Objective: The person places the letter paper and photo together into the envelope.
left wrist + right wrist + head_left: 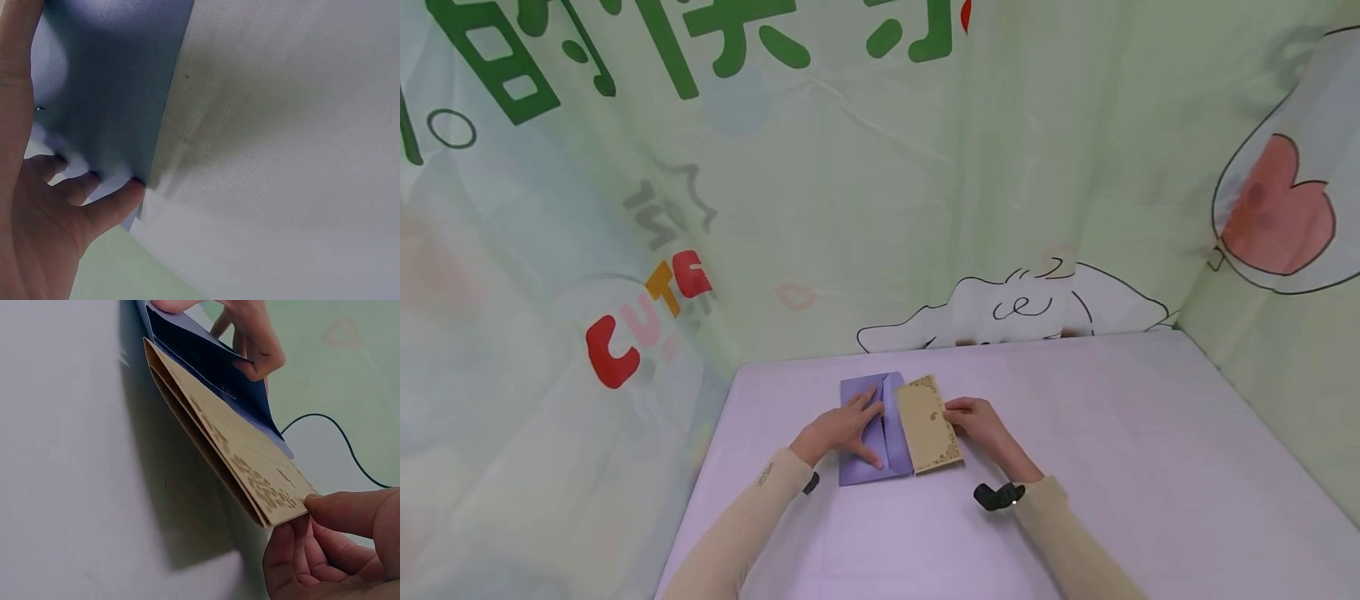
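A purple envelope (859,472) lies on the table with its opening facing right. My left hand (848,429) rests on it with the fingers spread, and in the left wrist view several fingertips (128,195) touch the envelope near its edge. To the right, a folded tan card (927,423) with brown ornamental corners is tilted, its left edge at the envelope's mouth. My right hand (981,423) pinches the card's right edge between thumb and fingers. The right wrist view shows the card (215,440) lifted off the table and the envelope's mouth (206,365) gaping.
A pale lilac cloth covers the table (1120,467). Behind and to the left hangs a printed curtain (850,208) with green characters and cartoon drawings. A dark wrist device (997,497) sits on my right wrist.
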A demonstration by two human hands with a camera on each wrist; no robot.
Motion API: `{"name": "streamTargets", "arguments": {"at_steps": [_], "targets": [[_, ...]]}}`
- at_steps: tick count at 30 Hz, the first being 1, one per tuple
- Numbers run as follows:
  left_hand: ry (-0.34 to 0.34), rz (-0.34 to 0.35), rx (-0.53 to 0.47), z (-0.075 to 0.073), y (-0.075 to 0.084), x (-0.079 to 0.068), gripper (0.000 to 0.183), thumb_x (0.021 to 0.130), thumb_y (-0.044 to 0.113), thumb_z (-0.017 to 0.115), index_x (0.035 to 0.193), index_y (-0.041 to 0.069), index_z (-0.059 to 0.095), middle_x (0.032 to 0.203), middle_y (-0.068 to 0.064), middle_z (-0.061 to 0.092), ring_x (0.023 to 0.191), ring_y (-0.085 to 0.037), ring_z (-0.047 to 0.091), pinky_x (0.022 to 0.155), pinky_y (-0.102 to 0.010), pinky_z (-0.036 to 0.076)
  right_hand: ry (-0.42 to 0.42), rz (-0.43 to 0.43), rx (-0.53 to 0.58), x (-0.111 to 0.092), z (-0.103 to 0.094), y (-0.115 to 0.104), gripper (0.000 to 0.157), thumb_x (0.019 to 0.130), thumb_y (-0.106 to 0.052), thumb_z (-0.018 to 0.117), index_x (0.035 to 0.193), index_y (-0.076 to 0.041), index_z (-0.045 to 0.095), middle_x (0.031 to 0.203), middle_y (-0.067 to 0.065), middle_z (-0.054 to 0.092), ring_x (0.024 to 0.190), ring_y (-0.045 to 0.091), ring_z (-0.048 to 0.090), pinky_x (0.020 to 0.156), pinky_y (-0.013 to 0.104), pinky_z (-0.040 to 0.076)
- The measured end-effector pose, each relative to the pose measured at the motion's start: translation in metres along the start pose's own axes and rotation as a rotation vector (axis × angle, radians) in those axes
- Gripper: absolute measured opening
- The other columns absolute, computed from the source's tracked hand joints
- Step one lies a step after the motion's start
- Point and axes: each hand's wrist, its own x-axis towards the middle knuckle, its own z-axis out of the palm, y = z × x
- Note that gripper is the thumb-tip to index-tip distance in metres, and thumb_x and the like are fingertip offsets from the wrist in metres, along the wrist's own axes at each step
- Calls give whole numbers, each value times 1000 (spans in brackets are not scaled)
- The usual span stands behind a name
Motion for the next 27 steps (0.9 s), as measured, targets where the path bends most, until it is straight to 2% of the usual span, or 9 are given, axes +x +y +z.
{"name": "streamTargets", "arguments": {"at_steps": [7,11,17,24,27], "targets": [[12,9,-9,-3,2,-1,90,67,74,77,132,24,41,168,-18,15,150,-41,28,100,-53,51,-7,-5,16,7,4,-8,29,96,-12,63,118,7,66,106,17,71,86,16,63,74,27,52],[-7,-7,-13,-3,1,0,89,68,75,76,133,25,40,169,-15,12,152,-40,25,102,-53,49,9,-5,33,10,9,-12,29,96,-11,64,118,8,66,106,18,71,85,17,63,74,27,52],[-17,-22,-17,-2,-1,1,92,67,76,75,136,27,39,170,-14,10,153,-38,23,105,-53,47,21,13,67,11,25,-16,26,95,-9,64,116,7,66,101,16,71,80,16,62,69,25,51],[-15,-27,-18,1,-3,0,104,67,78,74,146,25,34,170,-14,9,153,-38,23,110,-51,44,23,-14,81,11,43,-21,22,94,-5,64,110,10,66,98,20,72,78,15,66,73,33,58],[-14,-22,-21,2,-3,1,107,67,79,73,149,25,33,170,-13,8,154,-37,22,110,-51,43,30,-15,63,11,46,-24,20,93,-3,65,108,9,66,96,19,72,77,16,66,71,32,58]]}}
